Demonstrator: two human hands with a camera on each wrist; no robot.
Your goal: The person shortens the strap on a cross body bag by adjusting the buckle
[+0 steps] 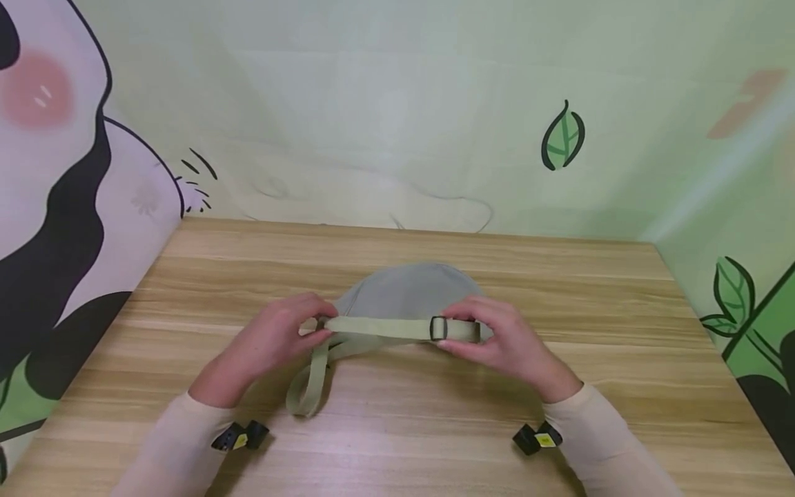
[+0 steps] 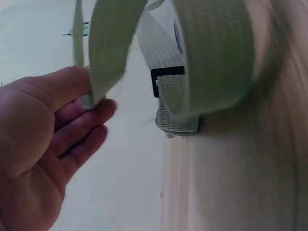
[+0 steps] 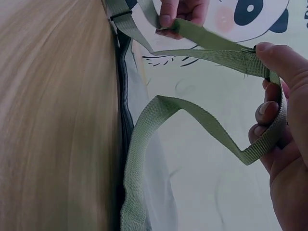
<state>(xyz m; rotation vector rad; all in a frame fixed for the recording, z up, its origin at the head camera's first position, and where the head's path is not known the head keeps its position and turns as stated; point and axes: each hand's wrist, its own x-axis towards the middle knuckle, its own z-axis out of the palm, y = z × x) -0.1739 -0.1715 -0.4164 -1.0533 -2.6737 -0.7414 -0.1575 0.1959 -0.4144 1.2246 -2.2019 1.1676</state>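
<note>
Your left hand (image 1: 282,333) and right hand (image 1: 499,335) are pinching the strap (image 1: 379,328), which is running sideways between them, bag (image 1: 410,290) behind, buckle (image 1: 437,328) lying nearer your right.

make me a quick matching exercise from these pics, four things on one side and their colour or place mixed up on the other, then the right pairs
Column 1
1. strap
2. wooden table
3. buckle
4. leaf drawing

Column 2
A. on the wall
B. black, at the right hand
C. under the grey bag
D. pale green, held by the right hand and the left hand

Right pairs: 1-D, 2-C, 3-B, 4-A
</note>
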